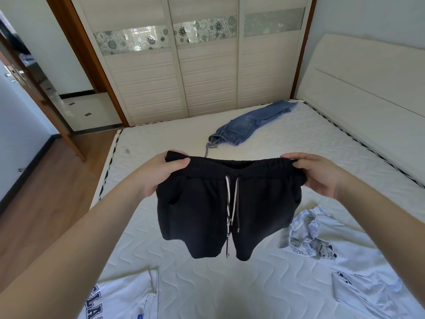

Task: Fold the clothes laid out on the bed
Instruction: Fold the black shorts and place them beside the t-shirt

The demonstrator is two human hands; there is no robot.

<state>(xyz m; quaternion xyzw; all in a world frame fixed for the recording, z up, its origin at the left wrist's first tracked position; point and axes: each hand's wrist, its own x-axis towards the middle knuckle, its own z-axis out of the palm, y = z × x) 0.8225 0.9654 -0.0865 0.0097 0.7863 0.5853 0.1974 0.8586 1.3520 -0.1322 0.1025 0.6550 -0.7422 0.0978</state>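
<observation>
Black drawstring shorts [202, 210] hang in the air above the white mattress [207, 279], spread flat with the legs pointing down. My left hand [158, 173] grips the left end of the waistband and my right hand [317, 173] grips the right end. White and grey cords dangle from the middle of the waistband. Blue jeans [250, 125] lie folded lengthwise at the far side of the bed. A pale shirt with a plaid collar and a cartoon print [322, 245] lies at the right. A white shirt with dark letters [119, 298] lies at the near left.
A white headboard [368, 88] runs along the bed's right side. Sliding wardrobe doors [195, 72] stand beyond the far edge. Wooden floor [46, 203] and an open door lie to the left of the bed.
</observation>
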